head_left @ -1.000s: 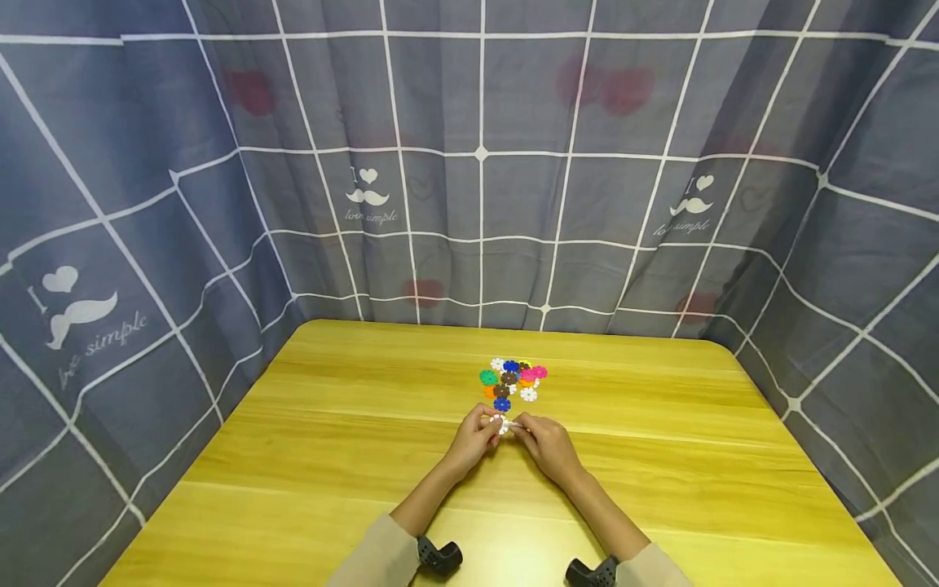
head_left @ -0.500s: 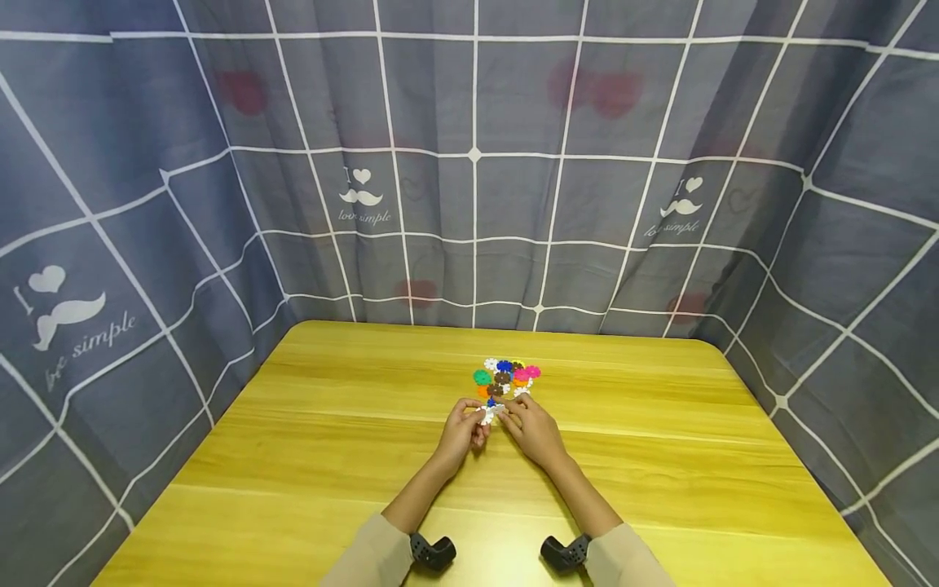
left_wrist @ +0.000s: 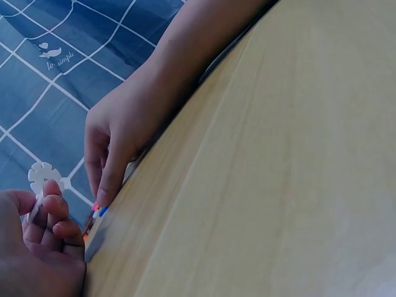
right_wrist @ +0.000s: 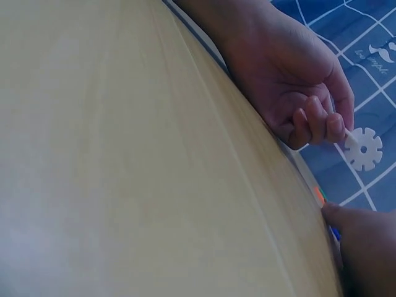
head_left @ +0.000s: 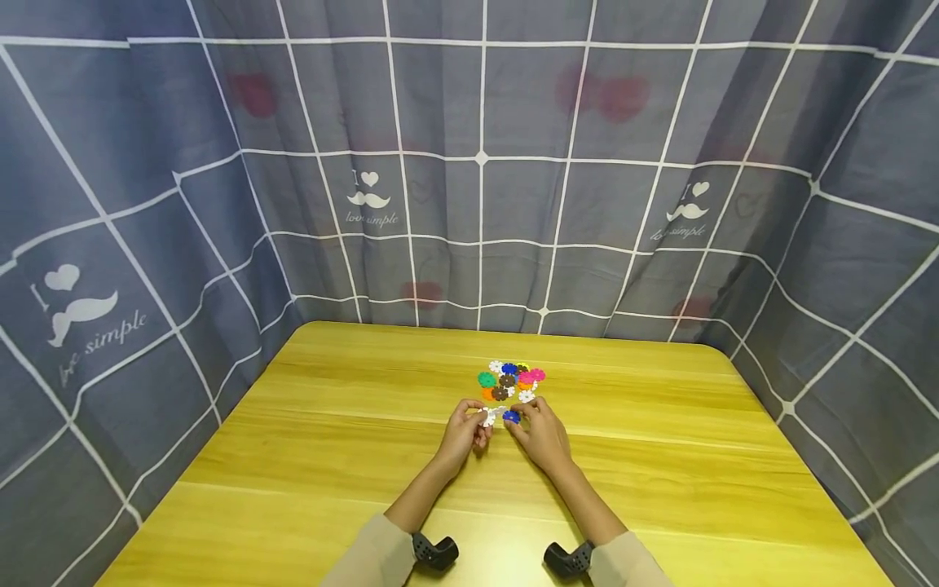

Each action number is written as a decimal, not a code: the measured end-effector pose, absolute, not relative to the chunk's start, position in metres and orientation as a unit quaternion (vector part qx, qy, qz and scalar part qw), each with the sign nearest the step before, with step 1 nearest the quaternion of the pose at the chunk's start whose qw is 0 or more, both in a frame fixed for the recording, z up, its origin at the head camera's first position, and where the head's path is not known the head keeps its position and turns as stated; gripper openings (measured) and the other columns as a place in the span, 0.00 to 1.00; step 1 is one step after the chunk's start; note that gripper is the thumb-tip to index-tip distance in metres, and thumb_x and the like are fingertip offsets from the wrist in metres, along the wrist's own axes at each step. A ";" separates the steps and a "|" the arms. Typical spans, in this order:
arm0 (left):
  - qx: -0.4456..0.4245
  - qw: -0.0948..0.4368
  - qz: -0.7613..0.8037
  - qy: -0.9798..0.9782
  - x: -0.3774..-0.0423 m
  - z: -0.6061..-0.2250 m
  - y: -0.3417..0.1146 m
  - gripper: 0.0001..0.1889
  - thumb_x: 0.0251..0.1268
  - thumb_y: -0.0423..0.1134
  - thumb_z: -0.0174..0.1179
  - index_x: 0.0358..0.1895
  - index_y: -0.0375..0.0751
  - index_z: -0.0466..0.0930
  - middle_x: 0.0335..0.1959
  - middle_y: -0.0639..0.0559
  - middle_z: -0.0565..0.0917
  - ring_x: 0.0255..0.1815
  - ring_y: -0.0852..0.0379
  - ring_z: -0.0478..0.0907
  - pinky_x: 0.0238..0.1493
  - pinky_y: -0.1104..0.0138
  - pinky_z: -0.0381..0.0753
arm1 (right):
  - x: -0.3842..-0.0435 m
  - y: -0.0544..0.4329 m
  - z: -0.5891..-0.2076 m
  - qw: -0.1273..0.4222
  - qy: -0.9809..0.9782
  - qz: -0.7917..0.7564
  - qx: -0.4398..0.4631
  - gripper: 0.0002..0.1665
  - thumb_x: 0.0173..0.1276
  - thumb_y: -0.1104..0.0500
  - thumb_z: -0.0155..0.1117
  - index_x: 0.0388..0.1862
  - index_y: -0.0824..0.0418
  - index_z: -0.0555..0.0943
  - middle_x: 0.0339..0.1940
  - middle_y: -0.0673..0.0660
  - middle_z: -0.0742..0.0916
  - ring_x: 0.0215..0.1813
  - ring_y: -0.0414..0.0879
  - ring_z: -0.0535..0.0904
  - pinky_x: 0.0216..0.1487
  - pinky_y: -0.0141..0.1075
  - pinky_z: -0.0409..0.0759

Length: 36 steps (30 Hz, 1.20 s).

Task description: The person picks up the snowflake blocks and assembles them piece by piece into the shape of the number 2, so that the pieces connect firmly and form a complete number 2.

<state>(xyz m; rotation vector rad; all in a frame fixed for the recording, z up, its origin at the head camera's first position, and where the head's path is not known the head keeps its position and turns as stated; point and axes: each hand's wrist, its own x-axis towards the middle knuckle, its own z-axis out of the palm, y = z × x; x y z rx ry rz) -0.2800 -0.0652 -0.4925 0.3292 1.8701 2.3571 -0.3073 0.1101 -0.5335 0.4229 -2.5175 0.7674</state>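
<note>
My left hand (head_left: pixel 459 435) pinches a pair of joined white snowflake discs (head_left: pixel 487 417) just above the table. In the right wrist view, one notched white disc (right_wrist: pixel 364 154) stands out beyond the fingertips, set at an angle to the piece in the fingers. Close by on the right, my right hand (head_left: pixel 546 439) reaches down and pinches a blue snowflake disc (head_left: pixel 511 417) at table level. Only a sliver of that blue disc (left_wrist: pixel 104 211) shows under the right fingertips in the left wrist view. The two hands are slightly apart.
Just beyond the hands lies a loose pile of snowflake discs, including a green disc (head_left: pixel 487 380), brown disc (head_left: pixel 507 381), pink disc (head_left: pixel 538 375) and white disc (head_left: pixel 526 396). They rest on a wooden table (head_left: pixel 352 456). A grey checked curtain (head_left: pixel 440 196) encloses its far sides.
The right hand has left the white discs and taken hold of the blue disc, which has shifted toward me and to the right. The left hand keeps the white pair, moved slightly left.
</note>
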 end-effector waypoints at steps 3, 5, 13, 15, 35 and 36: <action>0.114 0.059 0.773 0.622 -0.280 -0.492 -0.064 0.12 0.70 0.28 0.43 0.50 0.21 0.59 0.17 0.48 0.73 0.13 0.63 0.66 0.15 0.76 0.66 | -0.304 0.112 -0.532 0.221 -0.911 0.320 0.141 0.18 0.54 0.50 0.72 0.40 0.58 0.81 0.35 0.50 0.77 0.32 0.42 0.73 0.32 0.36 0.74; 0.116 0.058 0.771 0.623 -0.280 -0.491 -0.063 0.12 0.71 0.30 0.43 0.50 0.21 0.59 0.17 0.49 0.72 0.13 0.64 0.64 0.15 0.76 0.64 | -0.303 0.113 -0.530 0.202 -0.895 0.374 0.134 0.17 0.54 0.53 0.72 0.39 0.59 0.79 0.32 0.50 0.78 0.30 0.43 0.73 0.32 0.35 0.74; 0.113 0.030 0.756 0.645 -0.279 -0.489 -0.063 0.10 0.72 0.30 0.43 0.49 0.23 0.60 0.17 0.47 0.69 0.14 0.63 0.60 0.14 0.77 0.58 | -0.297 0.118 -0.522 0.058 -0.654 0.749 0.090 0.18 0.62 0.68 0.62 0.51 0.74 0.74 0.31 0.67 0.84 0.31 0.57 0.83 0.34 0.40 0.82; 0.115 0.023 0.751 0.650 -0.279 -0.490 -0.064 0.10 0.72 0.30 0.43 0.48 0.24 0.61 0.17 0.46 0.69 0.15 0.61 0.60 0.14 0.77 0.58 | -0.295 0.119 -0.521 0.035 -0.625 0.776 0.083 0.19 0.63 0.67 0.61 0.51 0.75 0.74 0.32 0.69 0.84 0.34 0.58 0.83 0.37 0.43 0.81; 0.150 -0.004 0.713 0.685 -0.275 -0.491 -0.060 0.11 0.70 0.30 0.47 0.47 0.22 0.64 0.17 0.31 0.68 0.17 0.56 0.63 0.18 0.75 0.62 | -0.294 0.118 -0.525 0.024 -0.630 0.770 0.102 0.16 0.65 0.64 0.60 0.46 0.75 0.73 0.26 0.62 0.85 0.27 0.50 0.83 0.32 0.42 0.82; 0.150 -0.003 0.713 0.685 -0.275 -0.491 -0.060 0.10 0.70 0.30 0.47 0.47 0.23 0.64 0.17 0.31 0.68 0.17 0.56 0.63 0.18 0.75 0.62 | -0.293 0.118 -0.525 0.023 -0.631 0.769 0.098 0.16 0.65 0.64 0.60 0.46 0.75 0.73 0.26 0.63 0.85 0.27 0.50 0.83 0.32 0.43 0.82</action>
